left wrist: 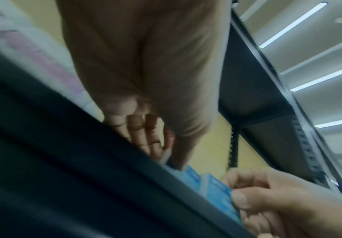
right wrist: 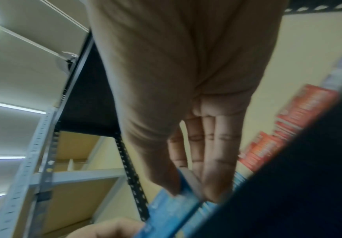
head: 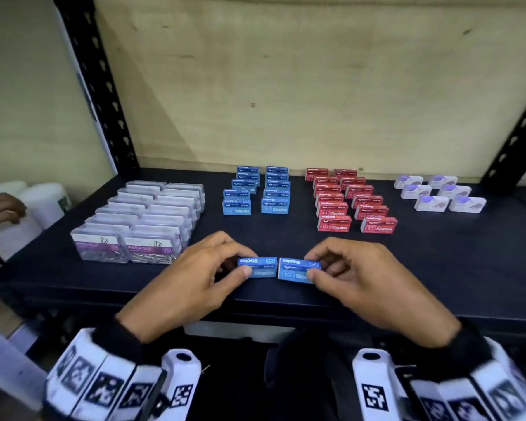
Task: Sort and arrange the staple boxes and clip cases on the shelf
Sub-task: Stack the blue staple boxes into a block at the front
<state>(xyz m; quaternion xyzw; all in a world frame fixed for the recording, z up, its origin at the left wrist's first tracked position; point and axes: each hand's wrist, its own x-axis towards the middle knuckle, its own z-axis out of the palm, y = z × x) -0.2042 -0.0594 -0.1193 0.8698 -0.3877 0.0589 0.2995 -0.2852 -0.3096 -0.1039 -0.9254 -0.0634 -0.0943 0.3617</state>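
Observation:
Two blue staple boxes sit side by side near the front edge of the dark shelf (head: pixel 438 268). My left hand (head: pixel 213 262) pinches the left blue box (head: pixel 260 266) between thumb and fingers. The right blue box (head: pixel 296 269) is pinched the same way by my right hand (head: pixel 343 265). The left wrist view shows both blue boxes (left wrist: pixel 204 182) at the shelf edge with my right hand's thumb (left wrist: pixel 241 199) on one. In the right wrist view my fingers (right wrist: pixel 210 161) grip a blue box (right wrist: pixel 174 207).
Behind stand rows of clear paper clip cases (head: pixel 140 220) at left, blue staple boxes (head: pixel 255 189), red staple boxes (head: pixel 349 202) and white boxes (head: pixel 441 192) at right. Black uprights (head: pixel 94 80) frame the shelf. Another person's hand (head: pixel 0 211) rests at far left.

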